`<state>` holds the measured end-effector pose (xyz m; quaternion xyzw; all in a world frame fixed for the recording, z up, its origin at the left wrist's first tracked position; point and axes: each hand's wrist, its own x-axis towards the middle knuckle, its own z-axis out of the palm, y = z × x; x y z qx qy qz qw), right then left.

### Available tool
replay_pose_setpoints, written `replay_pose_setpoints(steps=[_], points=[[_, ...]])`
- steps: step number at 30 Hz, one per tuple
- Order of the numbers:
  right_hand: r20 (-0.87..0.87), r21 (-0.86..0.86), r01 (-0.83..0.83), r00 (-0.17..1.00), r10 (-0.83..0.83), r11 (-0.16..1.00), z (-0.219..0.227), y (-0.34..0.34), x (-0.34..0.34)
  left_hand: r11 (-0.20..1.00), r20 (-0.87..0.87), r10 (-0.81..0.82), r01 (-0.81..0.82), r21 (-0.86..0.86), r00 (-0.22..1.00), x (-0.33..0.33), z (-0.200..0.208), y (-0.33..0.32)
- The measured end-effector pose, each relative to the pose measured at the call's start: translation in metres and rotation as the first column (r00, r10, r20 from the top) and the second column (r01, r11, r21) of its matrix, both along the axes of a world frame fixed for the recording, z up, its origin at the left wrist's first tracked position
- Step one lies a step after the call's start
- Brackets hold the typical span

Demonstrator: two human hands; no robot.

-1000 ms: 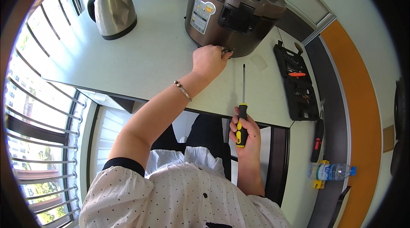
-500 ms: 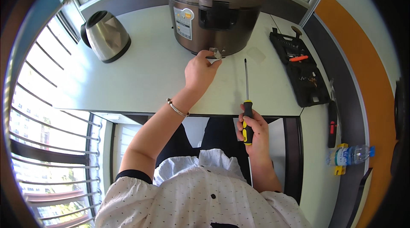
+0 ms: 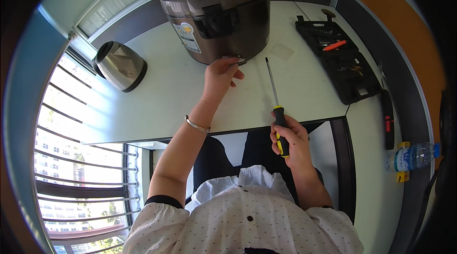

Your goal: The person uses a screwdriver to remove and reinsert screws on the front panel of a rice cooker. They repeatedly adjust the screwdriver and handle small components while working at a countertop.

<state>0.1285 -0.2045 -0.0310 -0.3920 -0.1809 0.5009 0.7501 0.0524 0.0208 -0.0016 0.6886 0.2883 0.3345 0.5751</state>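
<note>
My left hand is at the front foot of a large brown rice cooker, its thumb and forefinger pinching a small clear plastic piece. The other fingers curl loosely below. Seen nearly edge-on, that piece sits against or just in front of the cooker's lower wall; whether it touches I cannot tell. Over the table's front edge, my right hand grips the black and yellow handle of a screwdriver. Its long shaft points away from me, with the dark tip near the cooker's base on the right, apart from it.
A steel kettle stands at the left. On the right lies an open black tool case with bits and an orange-red tool. Flat on the table rests a clear sheet. Farther right are a black-handled tool and a water bottle.
The view has shifted and turned. My left hand has tilted the plastic piece from facing me to nearly edge-on, lower at the cooker's base. My right hand still holds the screwdriver.
</note>
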Motion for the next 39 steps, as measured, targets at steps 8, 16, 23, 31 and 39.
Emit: replay_pose_setpoints(steps=[8, 16, 23, 31, 39], points=[[-0.014, 0.009, 0.043, 0.999, -0.043, 0.999, 0.007, 0.000, 0.005, 0.996, -0.010, -0.045, 0.044, -0.077, 0.999, 0.006, 0.009, -0.005], [0.330, -0.106, 0.150, 0.938, -0.107, 0.983, 0.003, -0.004, 0.017, 0.983, -0.059, -0.138, 0.130, -0.127, 0.989, 0.003, 0.014, -0.005], [0.954, 0.087, 0.436, 0.222, -0.200, 0.896, 0.003, -0.009, 0.034, 0.970, -0.256, -0.234, 0.241, -0.004, 0.938, 0.000, 0.004, -0.007], [0.996, 0.063, 0.531, -0.085, -0.020, 0.845, 0.008, -0.015, 0.044, 0.969, -0.327, -0.173, 0.220, 0.110, 0.929, -0.009, -0.001, -0.006], [0.959, 0.077, 0.572, -0.267, 0.097, 0.817, 0.011, -0.008, 0.054, 0.850, -0.178, 0.186, -0.067, 0.523, 0.966, -0.016, -0.014, -0.017]])
